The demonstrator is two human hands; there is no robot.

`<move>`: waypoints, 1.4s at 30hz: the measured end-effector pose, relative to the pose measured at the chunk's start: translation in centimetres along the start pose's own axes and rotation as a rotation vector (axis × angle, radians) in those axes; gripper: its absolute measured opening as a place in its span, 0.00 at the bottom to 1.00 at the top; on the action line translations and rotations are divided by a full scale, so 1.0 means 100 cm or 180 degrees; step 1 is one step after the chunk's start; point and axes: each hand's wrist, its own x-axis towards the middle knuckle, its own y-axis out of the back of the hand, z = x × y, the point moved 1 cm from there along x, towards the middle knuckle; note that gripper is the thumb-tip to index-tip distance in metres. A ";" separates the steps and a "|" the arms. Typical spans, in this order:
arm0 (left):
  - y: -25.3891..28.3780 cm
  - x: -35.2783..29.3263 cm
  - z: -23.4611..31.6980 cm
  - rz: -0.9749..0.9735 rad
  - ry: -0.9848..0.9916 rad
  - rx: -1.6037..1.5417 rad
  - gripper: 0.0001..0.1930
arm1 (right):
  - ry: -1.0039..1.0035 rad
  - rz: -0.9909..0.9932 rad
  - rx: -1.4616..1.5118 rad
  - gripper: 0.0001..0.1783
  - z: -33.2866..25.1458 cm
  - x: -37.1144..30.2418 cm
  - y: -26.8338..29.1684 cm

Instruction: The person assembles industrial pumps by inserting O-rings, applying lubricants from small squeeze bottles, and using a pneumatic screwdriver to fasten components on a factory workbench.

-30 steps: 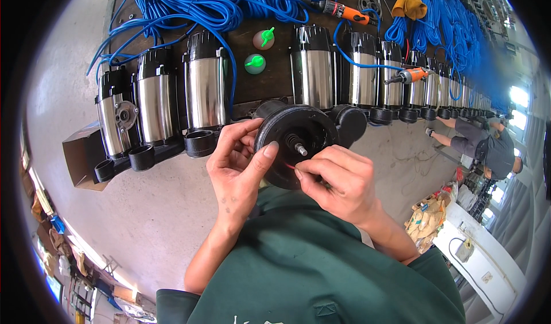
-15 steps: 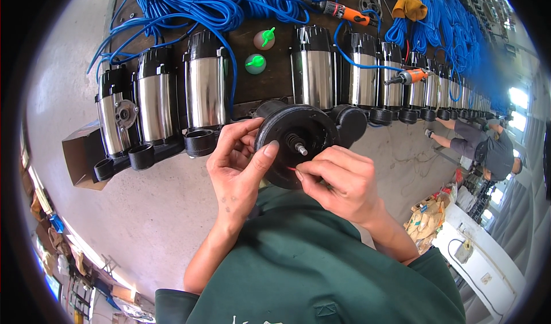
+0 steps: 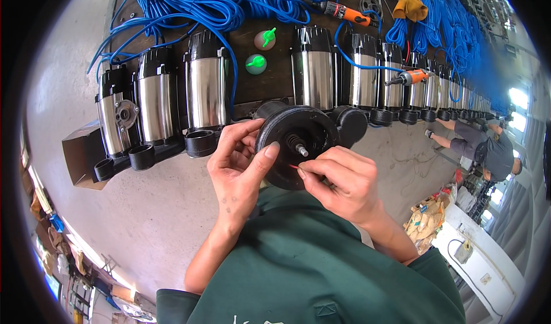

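Note:
In front of me lies a submersible pump, its round black housing [image 3: 274, 130] facing me with the hollow end. A bare metal shaft [image 3: 301, 150] with a dark spring around it sticks out of the middle. My left hand [image 3: 234, 166] grips the left side of the rim, thumb on the front and fingers behind. Thumb and forefinger of my right hand [image 3: 347, 181] pinch a thin red piece [image 3: 293, 166], perhaps a straw or wire, whose far end reaches into the lower part of the housing. The housing's black side outlet [image 3: 351, 124] juts out to the right.
Steel-bodied pumps [image 3: 206, 91] line the dark bench on both sides. Behind them are blue cable coils [image 3: 218, 5], two green-capped bottles [image 3: 256, 64], an orange power tool [image 3: 350, 14] and another orange tool [image 3: 410, 77]. A person [image 3: 498, 151] is at far right.
My right hand has shifted very slightly right with the red piece. My left hand keeps its place on the rim.

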 end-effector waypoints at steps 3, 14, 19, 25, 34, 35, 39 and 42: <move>0.000 0.000 0.000 0.0004 -0.0001 0.0037 0.21 | 0.0069 0.0002 -0.0063 0.09 0.001 -0.001 -0.002; 0.000 0.001 -0.001 -0.0026 -0.0100 0.0053 0.21 | 0.0172 0.0018 -0.0213 0.08 0.000 -0.003 -0.004; 0.000 0.001 0.000 -0.0013 -0.0052 0.0046 0.21 | 0.0197 0.0130 -0.0119 0.08 0.002 -0.002 -0.005; 0.000 0.001 0.000 -0.0003 -0.0033 0.0041 0.21 | 0.0163 0.0106 -0.0151 0.08 0.001 0.000 -0.006; 0.000 0.001 -0.001 -0.0007 -0.0071 0.0070 0.21 | 0.0161 0.0026 -0.0089 0.08 0.000 -0.001 -0.003; 0.000 0.001 -0.001 -0.0005 -0.0072 0.0067 0.21 | 0.0162 0.0042 -0.0064 0.08 0.001 -0.001 -0.002; 0.000 0.001 -0.001 0.0010 -0.0051 0.0053 0.21 | 0.0110 0.0055 -0.0082 0.08 0.001 -0.003 -0.001; 0.000 0.001 -0.001 0.0010 -0.0026 0.0041 0.21 | 0.0185 0.0081 -0.0073 0.08 0.002 -0.001 -0.003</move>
